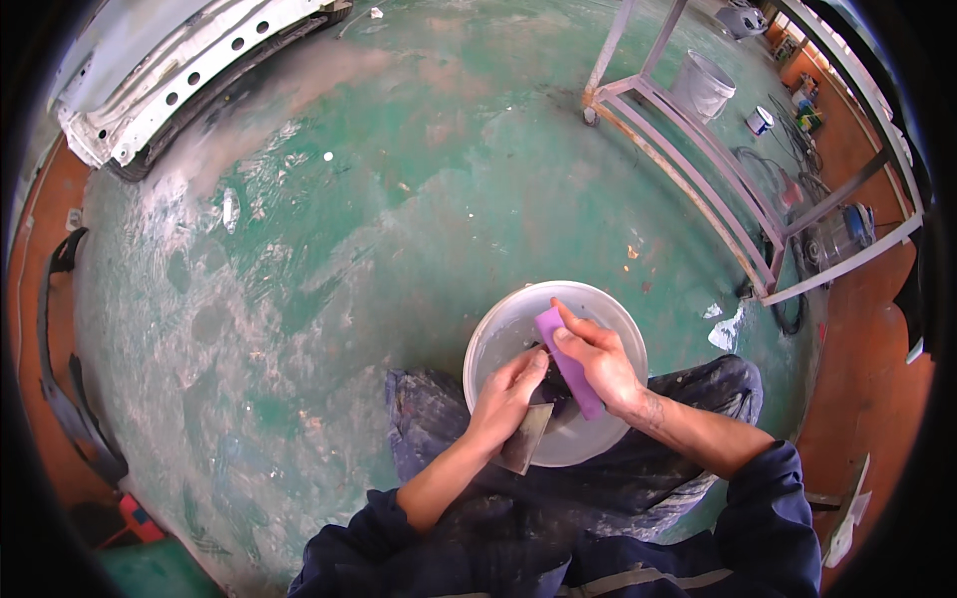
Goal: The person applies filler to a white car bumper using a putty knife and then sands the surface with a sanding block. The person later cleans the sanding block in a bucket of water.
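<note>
In front of me, over a white round bucket (pixel 485 344), both hands work close together. My right hand (pixel 604 364) is closed on a purple, flat-sided sanding block (pixel 573 371), held at a slant with its top edge tipped left. My left hand (pixel 506 397) lies just left of it, fingers curled in near the block around something dark that I cannot make out. Below the left hand, a flat grey-tan plate (pixel 525 439) sticks out over the bucket's near rim. The bucket stands between my legs in dusty dark trousers (pixel 439 409).
A wheeled metal frame stand (pixel 698 164) stands at the upper right, with a grey-white bucket (pixel 703 85) and a small paint can (pixel 760 121) beyond it. A white car body part (pixel 179 80) fills the upper left. Black curved trim (pixel 75 399) leans at the left wall.
</note>
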Tool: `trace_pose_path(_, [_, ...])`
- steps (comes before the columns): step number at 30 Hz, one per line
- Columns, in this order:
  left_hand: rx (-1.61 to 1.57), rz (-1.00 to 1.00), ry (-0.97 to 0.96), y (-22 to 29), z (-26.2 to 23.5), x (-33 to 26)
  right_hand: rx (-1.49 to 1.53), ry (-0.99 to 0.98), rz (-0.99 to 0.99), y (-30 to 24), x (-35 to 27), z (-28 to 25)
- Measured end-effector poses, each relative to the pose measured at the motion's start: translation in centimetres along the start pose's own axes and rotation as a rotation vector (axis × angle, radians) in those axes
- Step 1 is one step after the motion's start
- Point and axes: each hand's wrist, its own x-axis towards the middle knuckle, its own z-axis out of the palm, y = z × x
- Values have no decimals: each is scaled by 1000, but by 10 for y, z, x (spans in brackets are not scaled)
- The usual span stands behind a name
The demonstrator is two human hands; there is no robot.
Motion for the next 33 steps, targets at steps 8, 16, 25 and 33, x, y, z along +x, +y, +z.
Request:
trace_pose_path(8, [26, -184, 461, -18, -129, -68, -965, -59, -116, 93, 54, 4])
trace_pose_path(16, [-320, -291, 250, -2, -125, -121, -1642, -376, -537, 250, 116, 16])
trace_pose_path(25, [-380, -119, -2, 17, -68, -53, -1319, -263, -514, 132, 60, -26])
trace_pose_path(33, [-480, -228, -127, -26, -18, 7, -1610, -483, -653, -87, -38, -28])
